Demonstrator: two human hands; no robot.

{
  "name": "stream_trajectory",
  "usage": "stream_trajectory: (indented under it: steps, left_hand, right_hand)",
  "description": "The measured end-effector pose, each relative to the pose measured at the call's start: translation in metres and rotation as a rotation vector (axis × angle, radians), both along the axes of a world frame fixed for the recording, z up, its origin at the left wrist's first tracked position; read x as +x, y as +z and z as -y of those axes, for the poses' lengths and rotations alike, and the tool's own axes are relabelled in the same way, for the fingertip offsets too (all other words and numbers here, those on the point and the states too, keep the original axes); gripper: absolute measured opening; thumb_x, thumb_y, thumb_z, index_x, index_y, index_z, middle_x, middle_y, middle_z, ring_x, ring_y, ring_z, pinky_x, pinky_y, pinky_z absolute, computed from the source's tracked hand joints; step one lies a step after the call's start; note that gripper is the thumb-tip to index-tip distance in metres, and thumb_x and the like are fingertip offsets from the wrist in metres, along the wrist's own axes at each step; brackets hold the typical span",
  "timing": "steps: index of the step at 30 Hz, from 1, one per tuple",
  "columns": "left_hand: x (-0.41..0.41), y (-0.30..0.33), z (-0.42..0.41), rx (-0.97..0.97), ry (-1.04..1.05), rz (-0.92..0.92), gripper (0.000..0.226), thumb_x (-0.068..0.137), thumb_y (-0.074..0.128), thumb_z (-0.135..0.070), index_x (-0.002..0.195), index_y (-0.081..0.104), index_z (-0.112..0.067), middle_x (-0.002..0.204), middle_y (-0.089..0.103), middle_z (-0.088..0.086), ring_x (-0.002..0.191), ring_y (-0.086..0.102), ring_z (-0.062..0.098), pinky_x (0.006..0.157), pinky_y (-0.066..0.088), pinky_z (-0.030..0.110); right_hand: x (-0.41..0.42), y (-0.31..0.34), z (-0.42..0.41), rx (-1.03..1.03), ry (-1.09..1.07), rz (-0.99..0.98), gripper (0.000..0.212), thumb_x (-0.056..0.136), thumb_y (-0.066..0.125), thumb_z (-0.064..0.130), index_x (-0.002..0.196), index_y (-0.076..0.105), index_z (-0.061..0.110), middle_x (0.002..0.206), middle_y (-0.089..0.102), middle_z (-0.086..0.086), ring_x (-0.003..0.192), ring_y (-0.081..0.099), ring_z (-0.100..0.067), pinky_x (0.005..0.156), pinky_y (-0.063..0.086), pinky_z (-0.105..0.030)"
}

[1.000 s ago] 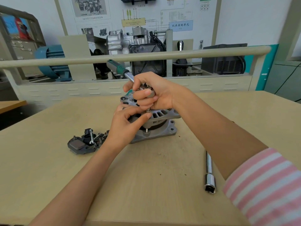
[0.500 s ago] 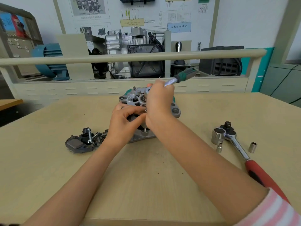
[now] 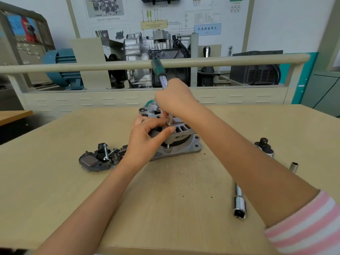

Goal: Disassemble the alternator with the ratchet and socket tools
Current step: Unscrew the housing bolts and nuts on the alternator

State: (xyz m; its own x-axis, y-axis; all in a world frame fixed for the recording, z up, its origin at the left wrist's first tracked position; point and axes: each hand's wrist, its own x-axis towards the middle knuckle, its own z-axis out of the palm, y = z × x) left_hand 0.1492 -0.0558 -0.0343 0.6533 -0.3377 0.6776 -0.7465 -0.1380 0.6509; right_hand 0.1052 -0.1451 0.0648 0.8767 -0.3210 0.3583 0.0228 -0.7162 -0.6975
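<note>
Ratchet [image 3: 159,73]: swung back left from half a second ago, gripped by right hand [image 3: 176,100]
Alternator [image 3: 176,142]: steadied, left hand [image 3: 147,137] fingers curled on it
Bolt: probably loosening bit by bit

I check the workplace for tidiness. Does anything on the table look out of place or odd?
Nothing looks damaged. Removed alternator parts lie heaped left of the alternator, and a long socket and a small socket lie loose on the table to its right.
</note>
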Motion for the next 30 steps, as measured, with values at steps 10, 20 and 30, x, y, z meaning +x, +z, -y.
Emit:
stream_trajectory:
  steps: [10, 20, 30]
  left_hand:
    - [-0.002, 0.003, -0.001, -0.04, -0.058, 0.004, 0.029, 0.083, 0.066, -0.009, 0.075, 0.066, -0.037, 0.077, 0.06, -0.034, 0.1, 0.047, 0.019, 0.092, 0.042, 0.043]
    - [0.002, 0.002, -0.001, -0.06, -0.08, 0.031, 0.019, 0.082, 0.067, -0.009, 0.078, 0.07, -0.027, 0.076, 0.065, -0.021, 0.097, 0.049, 0.006, 0.088, 0.043, 0.028]
    - [0.002, 0.0, 0.003, -0.032, 0.007, 0.004, 0.017, 0.079, 0.069, -0.014, 0.093, 0.074, -0.005, 0.076, 0.064, -0.007, 0.089, 0.041, 0.001, 0.076, 0.031, 0.003]
  right_hand:
    - [0.002, -0.001, -0.005, -1.094, 0.011, 0.111, 0.044, 0.093, 0.033, 0.06, 0.103, 0.056, 0.023, 0.084, 0.053, 0.002, 0.087, 0.051, -0.023, 0.072, 0.028, -0.033]
    - [0.002, -0.004, 0.002, -0.913, 0.235, 0.189, 0.039, 0.098, 0.029, 0.05, 0.079, 0.045, 0.021, 0.064, 0.04, 0.009, 0.065, 0.042, -0.013, 0.048, 0.024, -0.025]
    - [0.007, -0.011, -0.011, 0.268, 0.072, 0.203, 0.013, 0.093, 0.038, 0.006, 0.105, 0.042, 0.005, 0.1, 0.061, -0.017, 0.09, 0.063, -0.033, 0.08, 0.052, -0.052]
